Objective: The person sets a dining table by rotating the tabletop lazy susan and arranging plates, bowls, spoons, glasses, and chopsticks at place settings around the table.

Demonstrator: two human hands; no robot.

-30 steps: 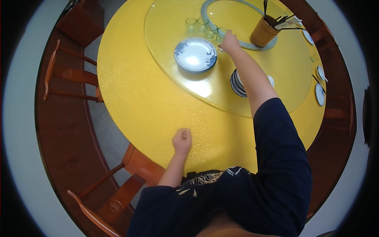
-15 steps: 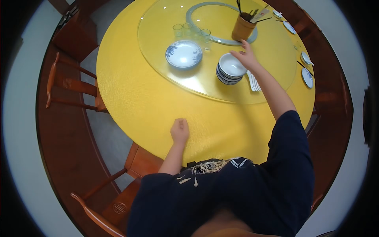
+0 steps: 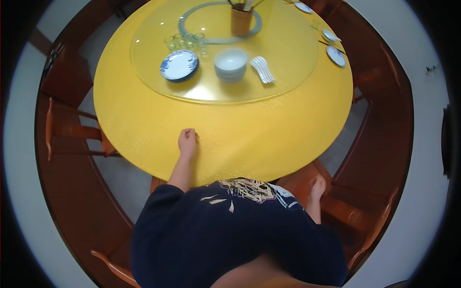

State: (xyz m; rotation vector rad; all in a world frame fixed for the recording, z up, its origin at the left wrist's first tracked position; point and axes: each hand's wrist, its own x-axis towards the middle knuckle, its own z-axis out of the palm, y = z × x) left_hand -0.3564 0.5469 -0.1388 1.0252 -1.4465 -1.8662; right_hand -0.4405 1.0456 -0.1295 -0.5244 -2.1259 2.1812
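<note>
My left hand (image 3: 188, 139) rests on the yellow tablecloth (image 3: 230, 139) near the table's front edge, fingers curled into a loose fist with nothing visible in them. Beyond the table edge at lower right hangs my right hand (image 3: 317, 186), above a wooden chair, its fingers loosely apart and holding nothing. On the glass turntable (image 3: 288, 79) ahead stands a stack of white bowls (image 3: 231, 65). Left of it lies a pile of blue-patterned plates (image 3: 179, 65). Several white spoons (image 3: 263, 70) are fanned out to its right. Neither hand touches this tableware.
Several small glasses (image 3: 186, 41) stand behind the plates. A brown pot (image 3: 241, 21) of chopsticks is at the back of the turntable. A place setting with a plate (image 3: 335, 56) and a small bowl (image 3: 329, 35) lies at the table's right edge. Wooden chairs (image 3: 77, 127) surround the table.
My right hand has left the bowl stack and dropped to my right side, beyond the table edge. The view has shifted right; my left hand still rests on the cloth.
</note>
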